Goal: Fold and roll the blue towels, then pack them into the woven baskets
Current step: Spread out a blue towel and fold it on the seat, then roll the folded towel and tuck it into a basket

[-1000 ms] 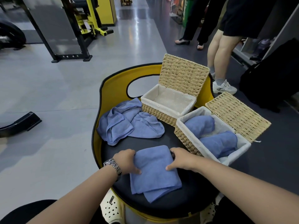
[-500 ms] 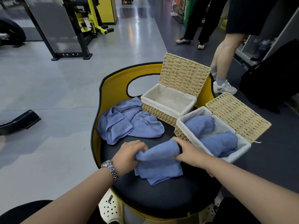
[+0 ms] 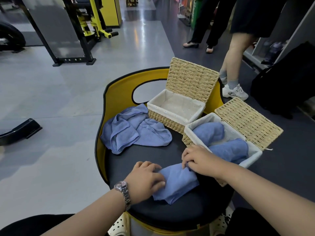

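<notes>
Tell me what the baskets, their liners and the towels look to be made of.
Baskets: tan plaited fibre, likely straw or seagrass, matte weave. Liners: white cloth with eyelet holes, probably cotton. Towels: soft blue fabric with stitched hems, possibly microfibre or terry.

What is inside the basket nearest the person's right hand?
The near basket holds two rolled blue towels on a white liner. Whatever lies under them is covered. The right hand hides part of its near wall.

On the seat pad (image 3: pixel 153 155), a loose towel (image 3: pixel 134 132) lay left of the empty basket (image 3: pixel 175 108), with the filled basket (image 3: pixel 221 140) right, a half-rolled towel (image 3: pixel 177 181) nearest.
</notes>
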